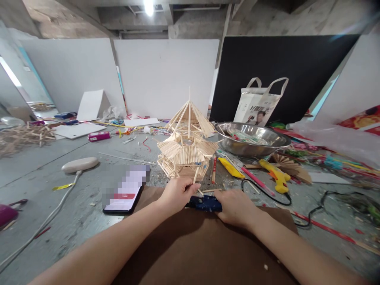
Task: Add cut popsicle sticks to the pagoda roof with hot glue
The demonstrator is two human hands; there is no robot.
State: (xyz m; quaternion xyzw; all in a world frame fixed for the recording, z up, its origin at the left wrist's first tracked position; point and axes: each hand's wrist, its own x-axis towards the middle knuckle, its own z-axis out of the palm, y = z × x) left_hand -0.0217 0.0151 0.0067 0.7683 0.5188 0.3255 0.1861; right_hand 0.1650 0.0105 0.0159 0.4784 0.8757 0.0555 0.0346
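My left hand (178, 194) is closed in a pinch on a thin wooden stick (196, 174) that points up from the fingers. My right hand (237, 208) is wrapped round a dark blue hand tool (208, 203); its exact kind does not show. The tool's end lies close to my left fingertips. Just beyond both hands stands a pavilion model of wooden sticks (187, 153), with slatted roof panels. Behind it rises a pointed cone-shaped roof frame of sticks (190, 114). A loose short stick (212, 190) lies between my hands and the model.
Left of my hands lies a phone (127, 194), partly over a brown board (190, 245). At right are a yellow glue gun (276, 176) with its black cord, a yellow cutter (230, 168) and a metal basin (255, 148). A white power cable (63, 204) runs along the left.
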